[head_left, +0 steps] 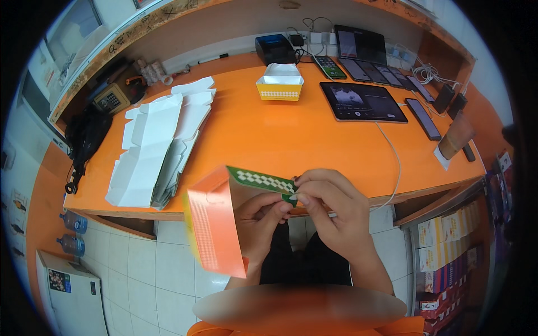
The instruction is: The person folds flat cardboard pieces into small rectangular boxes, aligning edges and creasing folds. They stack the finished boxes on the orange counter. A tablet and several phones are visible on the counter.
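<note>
On the orange desk point(269, 134), a tablet point(358, 103), screen lit, lies left of a smartphone point(423, 119); a cup point(455, 136) has a white napkin point(441, 160) at its base. A black printer point(276, 49) stands rearward; a keypad safe point(111, 98) sits far left, near a black bag point(89, 131).

A small shop, prob. a takeaway food counter, is indicated. Along the back of a long orange counter point(263, 134), phones point(374, 73) are lined up nr. a tablet point(363, 102) and a boxy black device point(275, 49), poss. a receipt printer. Flat white cartons point(148, 145) are stacked there, a folded yellow carton point(279, 93) is set apart, & an orange-and-green carton point(216, 224) is held at the edge. A keypad safe point(112, 98) is tucked in at far L. Packaged goods point(445, 232) are shelved lower R; water jugs point(73, 222) & a fridge-type unit point(73, 297) are kept lower L.
</note>
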Demonstrator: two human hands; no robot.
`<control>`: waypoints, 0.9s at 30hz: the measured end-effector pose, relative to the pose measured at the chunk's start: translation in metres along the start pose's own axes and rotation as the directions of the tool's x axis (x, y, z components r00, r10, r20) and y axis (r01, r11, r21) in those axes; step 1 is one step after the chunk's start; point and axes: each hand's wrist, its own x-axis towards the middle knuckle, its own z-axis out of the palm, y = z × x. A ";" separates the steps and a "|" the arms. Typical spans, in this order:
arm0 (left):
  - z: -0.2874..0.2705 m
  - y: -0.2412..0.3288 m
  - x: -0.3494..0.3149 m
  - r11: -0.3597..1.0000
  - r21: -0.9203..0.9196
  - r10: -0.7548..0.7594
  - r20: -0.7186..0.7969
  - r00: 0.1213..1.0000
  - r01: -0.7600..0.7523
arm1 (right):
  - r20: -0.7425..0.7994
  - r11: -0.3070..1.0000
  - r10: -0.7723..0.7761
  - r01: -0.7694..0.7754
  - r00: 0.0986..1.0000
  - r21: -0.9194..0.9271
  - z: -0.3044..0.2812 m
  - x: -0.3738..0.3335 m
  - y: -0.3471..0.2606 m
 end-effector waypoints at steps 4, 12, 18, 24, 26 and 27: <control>-0.003 0.002 -0.001 0.999 -0.032 -0.032 0.006 0.999 0.032 | -0.026 0.999 -0.041 0.041 0.999 -0.011 0.004 -0.004 -0.004; -0.016 -0.008 0.008 0.992 -0.124 0.026 0.128 0.991 -0.010 | 0.080 0.996 0.016 -0.023 0.997 0.088 0.001 -0.010 -0.008; -0.023 -0.008 0.003 0.995 -0.061 0.091 0.246 0.965 -0.079 | 0.024 1.000 0.010 -0.010 1.000 -0.013 0.000 -0.015 0.000; -0.008 0.009 -0.003 0.977 -0.143 0.148 -0.098 0.984 -0.161 | -0.006 0.997 0.023 -0.024 1.000 -0.076 0.021 -0.028 0.013; -0.004 0.011 0.004 0.959 -0.062 0.257 -0.227 0.939 -0.277 | 0.074 0.998 0.058 -0.056 0.996 -0.026 0.027 -0.031 0.012; -0.003 0.012 0.007 0.958 -0.049 0.270 -0.173 0.947 -0.282 | 0.144 0.998 0.063 -0.061 0.988 -0.016 0.028 -0.032 0.011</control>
